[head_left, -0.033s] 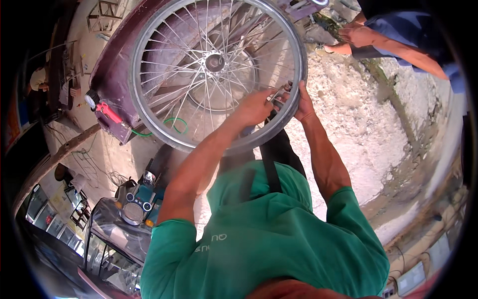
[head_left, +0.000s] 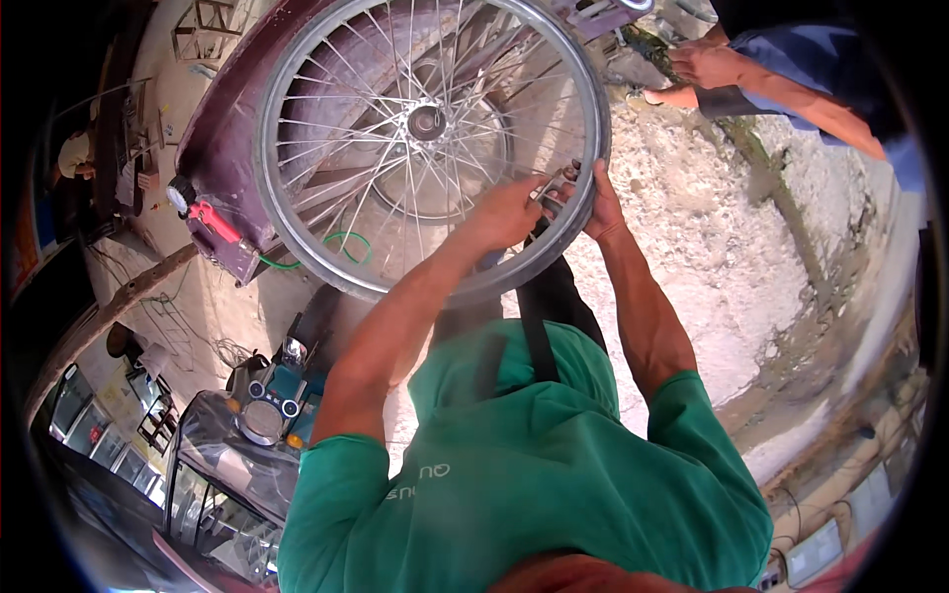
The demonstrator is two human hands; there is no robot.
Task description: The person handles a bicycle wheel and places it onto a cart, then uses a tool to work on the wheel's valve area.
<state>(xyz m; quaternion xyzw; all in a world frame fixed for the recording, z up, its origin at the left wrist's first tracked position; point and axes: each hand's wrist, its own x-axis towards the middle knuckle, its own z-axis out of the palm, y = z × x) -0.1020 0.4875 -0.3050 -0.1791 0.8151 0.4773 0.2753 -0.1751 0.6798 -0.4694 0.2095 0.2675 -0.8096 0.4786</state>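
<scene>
A spoked wheel (head_left: 297, 232) with a grey rim and a metal hub (head_left: 427, 122) is held up in front of me. My left hand (head_left: 506, 212) reaches over the rim's near side, its fingers bent among the spokes. They close around something small and metallic beside the rim's inner edge, too small to name. My right hand (head_left: 606, 205) grips the rim at its right side, thumb along the outer edge and fingertips curled inside. Both hands work close together at the same part of the wheel.
Behind the wheel is a purple metal body (head_left: 213, 128). A pink-red air gauge (head_left: 213, 219) with a dial rests on its corner, a green hose (head_left: 282, 264) near it. Another person's arm (head_left: 791, 94) shows at upper right. A vehicle with round headlights (head_left: 272, 403) stands lower left.
</scene>
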